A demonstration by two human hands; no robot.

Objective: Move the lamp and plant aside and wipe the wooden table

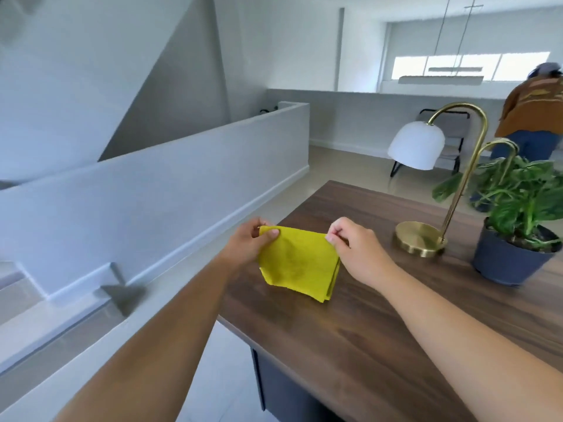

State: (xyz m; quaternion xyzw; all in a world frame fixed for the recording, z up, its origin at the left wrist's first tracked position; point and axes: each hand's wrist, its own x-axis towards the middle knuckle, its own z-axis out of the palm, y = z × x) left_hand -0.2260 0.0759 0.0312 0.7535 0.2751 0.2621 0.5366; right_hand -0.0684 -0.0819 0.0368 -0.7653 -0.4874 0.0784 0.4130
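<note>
**Cloth pinched at both top corners, above table**

Yellow cloth [297,263], folded, held up between both hands over the near left part of the wooden table [380,324]. Left hand [251,243] at the cloth's upper left corner, thumb on the front face, fingers curled behind: pinching the corner. Right hand [355,249] at the upper right corner, thumb and forefinger closed on the edge, other fingers curled in. Cloth hanging down from the two grips, layered edges visible along its right side; lower corner close to the tabletop, contact not clear.

Lamp [438,190] standing on the table, right of the right hand and apart from it: round brass base, curved brass stem, white dome shade hanging past the far table edge. Plant [515,226] in a dark pot just beside the lamp base, further right, leaves overlapping the stem. Neither touched by a hand.

Second person [533,117] in the far background right, bent over. Low grey wall [152,190] left of the table.
</note>
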